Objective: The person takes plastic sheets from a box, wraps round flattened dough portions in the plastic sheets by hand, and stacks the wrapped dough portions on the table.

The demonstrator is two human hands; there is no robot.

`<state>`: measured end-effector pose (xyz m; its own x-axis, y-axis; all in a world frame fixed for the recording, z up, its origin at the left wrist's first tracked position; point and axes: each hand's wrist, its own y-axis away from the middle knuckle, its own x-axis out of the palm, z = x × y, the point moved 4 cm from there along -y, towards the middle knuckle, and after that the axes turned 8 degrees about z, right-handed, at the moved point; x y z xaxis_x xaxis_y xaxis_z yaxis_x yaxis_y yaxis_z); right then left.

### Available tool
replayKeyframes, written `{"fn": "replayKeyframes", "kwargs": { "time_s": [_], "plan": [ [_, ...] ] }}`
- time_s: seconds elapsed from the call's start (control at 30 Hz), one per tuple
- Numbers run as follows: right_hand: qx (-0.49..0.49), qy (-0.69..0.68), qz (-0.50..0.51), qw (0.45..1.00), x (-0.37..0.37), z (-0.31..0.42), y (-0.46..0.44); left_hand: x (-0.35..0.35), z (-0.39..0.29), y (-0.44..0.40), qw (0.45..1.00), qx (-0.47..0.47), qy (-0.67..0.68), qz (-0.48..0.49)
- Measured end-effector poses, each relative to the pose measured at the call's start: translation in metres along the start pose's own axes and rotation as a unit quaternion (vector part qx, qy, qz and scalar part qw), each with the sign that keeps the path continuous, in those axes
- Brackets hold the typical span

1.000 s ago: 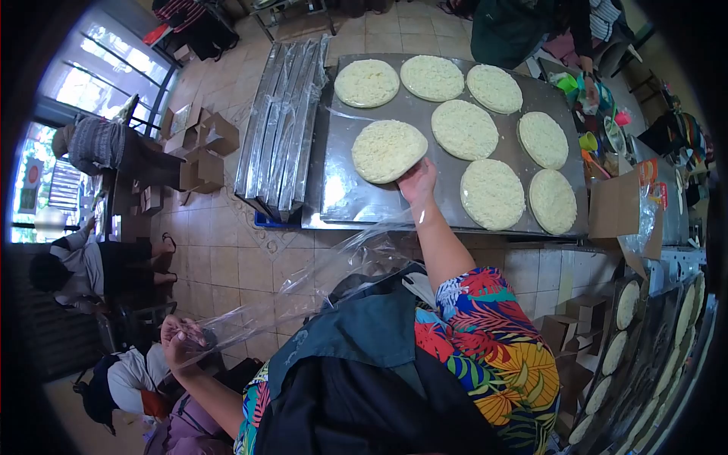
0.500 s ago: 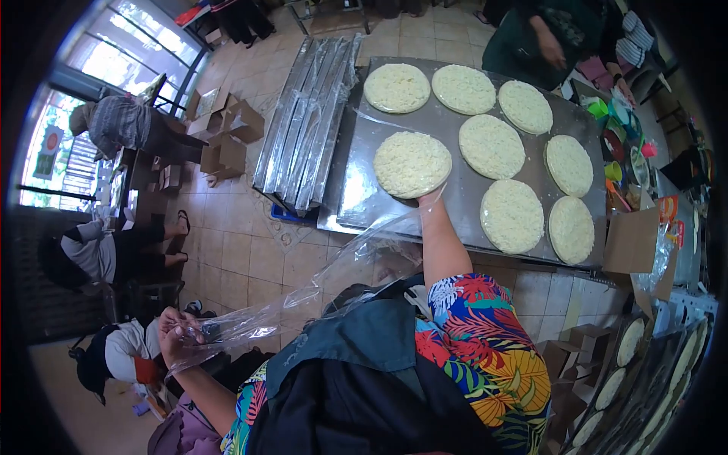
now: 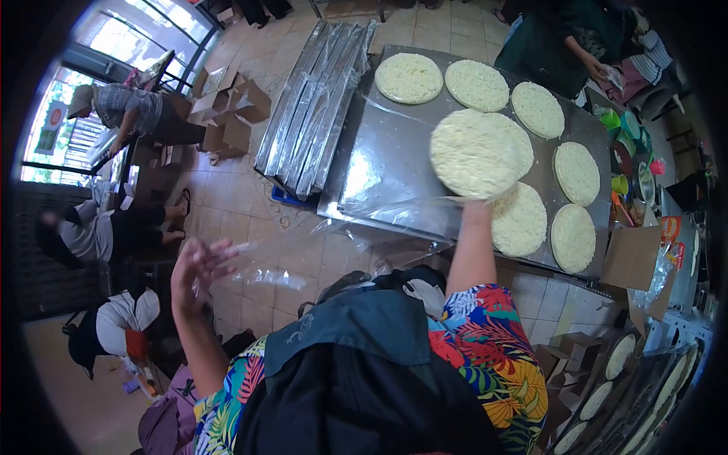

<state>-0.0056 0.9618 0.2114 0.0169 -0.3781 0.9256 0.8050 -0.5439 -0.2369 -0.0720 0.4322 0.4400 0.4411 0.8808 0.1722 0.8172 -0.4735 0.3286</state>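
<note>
My right hand [image 3: 476, 208] is beneath a lifted round pizza [image 3: 472, 155], its fingers hidden. The pizza has a pale, grated-looking topping, is blurred by motion and partly covers another pizza [image 3: 517, 144] behind it. Clear plastic film [image 3: 341, 224] trails from the lifted pizza towards my left hand [image 3: 201, 265]. The fingers of that hand are spread beside the film's end, and a fold of film hangs near the palm. More pizzas [image 3: 408, 78] of the same kind lie on the metal table [image 3: 387, 167] in front of me.
Film-wrapped metal trays [image 3: 315, 106] stand left of the table. Open cardboard boxes [image 3: 235, 117] sit on the floor beyond. At right are a carton [image 3: 633, 246], colourful utensils and a rack [image 3: 644, 402] of pizzas. Several people work around, one [image 3: 553, 45] across the table.
My right hand has carried the pizza to the right, over another pizza. My left hand has risen and its fingers have spread, while the film has pulled out straighter.
</note>
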Motion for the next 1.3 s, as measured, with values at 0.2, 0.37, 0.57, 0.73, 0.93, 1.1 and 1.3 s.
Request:
{"fn": "replayKeyframes", "kwargs": {
  "time_s": [0.2,0.37,0.57,0.73,0.93,1.1,1.3],
  "plan": [
    [-0.041,0.027,0.059,0.997,0.015,0.129,0.027,0.031,0.04,-0.091,0.998,-0.018,0.066,0.013],
    [-0.083,0.058,0.111,0.989,0.055,0.208,0.05,0.051,0.094,-0.163,0.989,-0.033,0.143,0.014],
    [-0.226,0.296,-0.164,0.914,0.109,0.226,0.083,0.049,0.17,-0.198,0.993,-0.029,0.086,-0.072],
    [-0.249,0.325,-0.095,0.908,0.114,0.229,0.105,0.034,0.19,-0.184,0.937,0.113,-0.226,-0.242],
    [-0.196,0.289,-0.088,0.933,0.105,0.226,0.112,0.036,0.217,-0.172,0.965,0.034,-0.17,-0.199],
    [-0.157,0.256,-0.078,0.951,0.097,0.243,0.1,0.04,0.244,-0.168,0.903,0.077,-0.317,-0.279],
    [-0.129,0.202,-0.084,0.967,0.076,0.25,0.085,0.148,0.139,-0.146,0.652,0.216,-0.674,-0.273]
  ]
}}
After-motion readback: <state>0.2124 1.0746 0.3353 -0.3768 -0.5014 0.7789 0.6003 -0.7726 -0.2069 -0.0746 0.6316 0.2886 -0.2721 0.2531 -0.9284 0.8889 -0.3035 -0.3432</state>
